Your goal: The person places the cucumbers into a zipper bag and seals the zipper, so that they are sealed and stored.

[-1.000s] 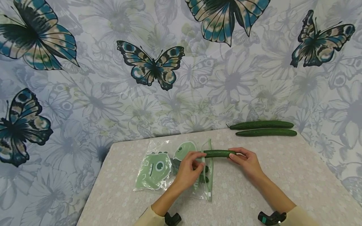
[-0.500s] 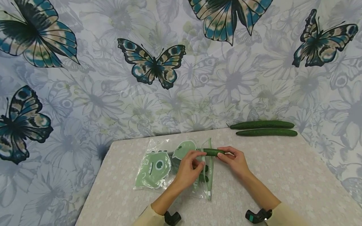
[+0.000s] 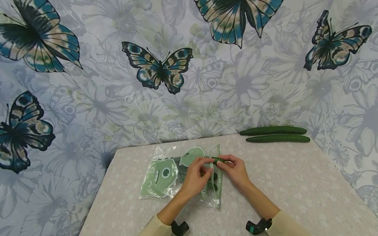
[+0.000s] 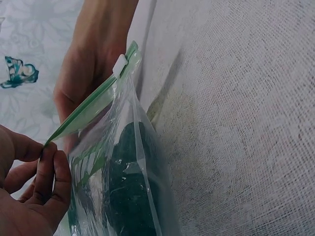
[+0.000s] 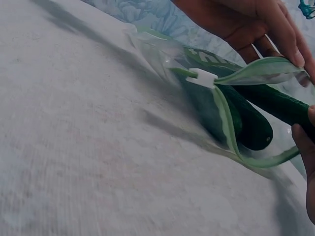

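Note:
A clear zip bag (image 3: 160,178) with green cartoon monster prints lies on the table, its mouth facing right. My left hand (image 3: 196,175) pinches the upper lip of the mouth; the left wrist view shows thumb and fingers on the green zip strip (image 4: 81,110). With thumb and fingertips my right hand (image 3: 236,170) grips the end of a cucumber (image 5: 278,104). Most of that cucumber is inside the bag, and only its short end shows at the mouth. Below it, other cucumbers (image 5: 256,132) lie inside. A white slider (image 5: 202,77) sits at the near end of the zip.
Two long cucumbers (image 3: 277,138) lie side by side at the table's back right edge. The table (image 3: 295,183) has a pale patterned cover. Behind it hangs a butterfly-printed backdrop (image 3: 206,108).
My right hand has moved left, sliding the cucumber deeper into the bag, so much less of it sticks out. My left hand has kept its hold on the bag's lip.

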Motion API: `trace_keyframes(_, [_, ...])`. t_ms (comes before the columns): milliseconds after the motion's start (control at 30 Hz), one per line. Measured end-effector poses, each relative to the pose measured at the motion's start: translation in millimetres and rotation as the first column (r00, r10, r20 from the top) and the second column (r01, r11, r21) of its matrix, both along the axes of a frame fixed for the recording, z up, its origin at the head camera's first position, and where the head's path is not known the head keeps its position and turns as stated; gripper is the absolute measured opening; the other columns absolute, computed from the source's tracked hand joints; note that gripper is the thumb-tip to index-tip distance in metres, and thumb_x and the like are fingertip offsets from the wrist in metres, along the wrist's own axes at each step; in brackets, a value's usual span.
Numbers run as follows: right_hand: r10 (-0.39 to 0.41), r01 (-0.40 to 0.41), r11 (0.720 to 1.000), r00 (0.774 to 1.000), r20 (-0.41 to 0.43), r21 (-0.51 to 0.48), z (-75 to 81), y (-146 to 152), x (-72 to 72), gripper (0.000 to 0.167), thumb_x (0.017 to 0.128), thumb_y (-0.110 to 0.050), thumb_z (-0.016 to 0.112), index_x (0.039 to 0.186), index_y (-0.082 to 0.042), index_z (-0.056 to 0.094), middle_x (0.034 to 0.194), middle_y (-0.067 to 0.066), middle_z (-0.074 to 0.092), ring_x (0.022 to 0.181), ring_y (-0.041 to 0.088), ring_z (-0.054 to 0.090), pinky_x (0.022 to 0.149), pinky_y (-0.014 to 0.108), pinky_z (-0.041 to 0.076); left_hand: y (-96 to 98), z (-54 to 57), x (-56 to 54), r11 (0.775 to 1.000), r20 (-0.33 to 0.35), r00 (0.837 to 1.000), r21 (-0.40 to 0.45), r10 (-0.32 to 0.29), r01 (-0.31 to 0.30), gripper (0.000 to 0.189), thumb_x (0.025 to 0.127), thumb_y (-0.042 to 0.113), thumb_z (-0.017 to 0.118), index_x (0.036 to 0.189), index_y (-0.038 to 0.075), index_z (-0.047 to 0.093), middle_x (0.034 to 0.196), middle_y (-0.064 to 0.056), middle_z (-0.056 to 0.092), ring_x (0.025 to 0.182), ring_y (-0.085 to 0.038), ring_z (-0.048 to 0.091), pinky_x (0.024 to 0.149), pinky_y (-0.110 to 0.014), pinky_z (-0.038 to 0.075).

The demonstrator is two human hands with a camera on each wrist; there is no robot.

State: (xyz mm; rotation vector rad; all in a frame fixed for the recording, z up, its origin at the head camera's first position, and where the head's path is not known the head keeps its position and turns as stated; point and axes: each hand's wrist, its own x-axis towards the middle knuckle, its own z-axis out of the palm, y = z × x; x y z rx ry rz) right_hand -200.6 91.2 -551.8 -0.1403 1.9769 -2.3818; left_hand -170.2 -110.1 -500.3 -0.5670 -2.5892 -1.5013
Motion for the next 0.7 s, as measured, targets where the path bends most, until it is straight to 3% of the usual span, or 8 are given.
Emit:
trace_keyframes(233, [0.027, -0.030, 0.997, 0.999, 0.033, 0.074, -1.3, -10, -0.4, 0.031, 0.097, -0.014, 0.080, 0.123, 0.002, 0.074, 0.120, 0.008, 0.075, 0.099, 0.010, 0.080, 0.087, 0.025, 0.064, 1.8, -0.3, 0.3, 1.000, 0.005, 1.000, 0.022, 0.014, -0.014, 0.036, 0.099, 0.006, 0.071, 0.132, 0.019, 0.075, 0.127, -0.001, 0.068, 0.081, -0.005, 0.065, 0.076, -0.021, 0.058])
trace_keyframes(500, [0.138, -0.141, 0.973, 0.990, 0.031, 0.184, 0.9, 3, 1.0, 0.036, 0.101, -0.007, 0.072, 0.136, 0.001, 0.071, 0.133, 0.025, 0.074, 0.110, 0.011, 0.078, 0.091, 0.018, 0.060, 1.1, -1.2, -0.4, 0.999, 0.012, 1.000, 0.036, 0.002, -0.003, 0.035, 0.100, 0.006, 0.071, 0.133, 0.017, 0.075, 0.126, -0.003, 0.068, 0.082, -0.006, 0.067, 0.077, -0.021, 0.059])
trace_keyframes(700, [0.174, -0.174, 0.963, 0.985, 0.019, 0.207, -4.6, 5, 0.4, 0.036, 0.101, -0.008, 0.073, 0.136, 0.002, 0.071, 0.134, 0.027, 0.073, 0.106, 0.010, 0.079, 0.091, 0.020, 0.061, 1.0, -2.0, -0.4, 1.000, 0.013, 1.000, 0.019, 0.001, -0.001, 0.035, 0.100, 0.008, 0.072, 0.135, 0.014, 0.074, 0.127, -0.002, 0.067, 0.080, -0.003, 0.066, 0.076, -0.021, 0.059])
